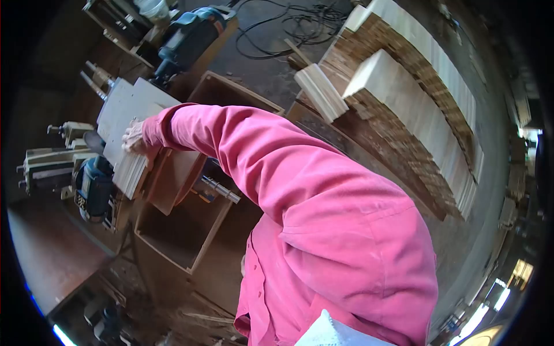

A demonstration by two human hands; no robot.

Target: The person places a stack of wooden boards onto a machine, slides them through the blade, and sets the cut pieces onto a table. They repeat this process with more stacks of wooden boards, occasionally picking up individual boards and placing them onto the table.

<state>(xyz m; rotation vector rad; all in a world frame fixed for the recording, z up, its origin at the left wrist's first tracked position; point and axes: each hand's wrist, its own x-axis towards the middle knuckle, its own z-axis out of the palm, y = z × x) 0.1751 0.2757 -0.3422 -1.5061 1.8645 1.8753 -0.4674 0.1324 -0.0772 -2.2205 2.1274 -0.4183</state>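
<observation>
My right hand (134, 138), at the end of a long pink sleeve (248, 138), reaches across to a pale machine table (118, 106) on the left. Its fingers are bent over the upper end of a small stack of light wooden strips (130, 175). The palm side is hidden. Right beside the stack is a brown curved panel (176, 176) on the machine. My left hand is out of view.
Blue motors (193, 37) (93, 187) flank the table. Long rows of stacked wooden pieces (404, 109) stand at upper right, near a small bundle of strips (321, 92). Black cable (288, 29) lies coiled on the floor. An open wooden box (190, 268) sits below the machine.
</observation>
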